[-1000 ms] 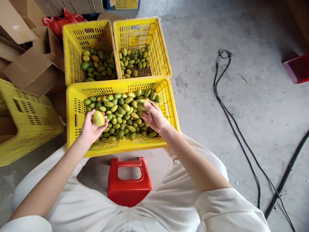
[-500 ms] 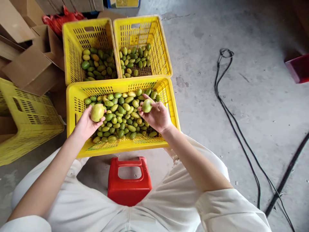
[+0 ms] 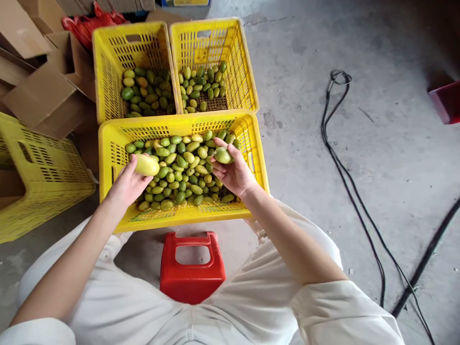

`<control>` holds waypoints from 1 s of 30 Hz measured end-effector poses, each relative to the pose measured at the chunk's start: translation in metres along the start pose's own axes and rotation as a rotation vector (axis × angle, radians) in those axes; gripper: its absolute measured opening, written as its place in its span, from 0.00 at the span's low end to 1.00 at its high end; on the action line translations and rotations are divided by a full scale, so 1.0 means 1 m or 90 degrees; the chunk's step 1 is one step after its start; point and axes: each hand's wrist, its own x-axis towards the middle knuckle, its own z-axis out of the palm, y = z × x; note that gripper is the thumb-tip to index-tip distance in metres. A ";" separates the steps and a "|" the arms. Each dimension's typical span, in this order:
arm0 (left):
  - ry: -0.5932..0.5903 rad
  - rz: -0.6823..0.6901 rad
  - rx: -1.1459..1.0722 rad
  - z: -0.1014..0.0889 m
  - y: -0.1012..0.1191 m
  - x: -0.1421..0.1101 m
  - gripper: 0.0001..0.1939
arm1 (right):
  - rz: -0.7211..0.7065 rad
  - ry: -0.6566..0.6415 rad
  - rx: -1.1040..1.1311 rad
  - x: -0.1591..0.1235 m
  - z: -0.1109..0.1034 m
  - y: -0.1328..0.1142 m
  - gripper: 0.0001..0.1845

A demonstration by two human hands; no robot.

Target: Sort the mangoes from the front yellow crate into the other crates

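Over the front crate, the left hand curls its fingers round a yellowish fruit near the left edge and the right hand half-closes on a green fruit rightward, apparently checking, which calls for gentle turning.

Grey concrete floor has a looped black cable, thicker black line, left-side yellow crate on it.

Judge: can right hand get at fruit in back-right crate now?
Probably, with some stretch: the back-right crate is open-topped, and only crate rims stand between its fruit and the right hand. The green fruit it holds could hamper grasping.
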 end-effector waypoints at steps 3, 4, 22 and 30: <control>-0.028 -0.016 -0.023 -0.002 0.002 0.003 0.24 | 0.000 0.021 -0.036 -0.001 0.000 -0.003 0.47; -0.038 -0.024 -0.031 -0.001 0.003 0.003 0.27 | -0.002 0.021 -0.034 -0.001 -0.001 -0.004 0.49; 0.009 -0.137 -0.004 0.005 0.024 -0.006 0.08 | 0.035 0.029 -0.038 0.005 -0.009 -0.001 0.41; 0.021 -0.064 0.021 0.007 0.040 -0.009 0.21 | 0.041 -0.008 0.030 0.006 -0.011 0.000 0.34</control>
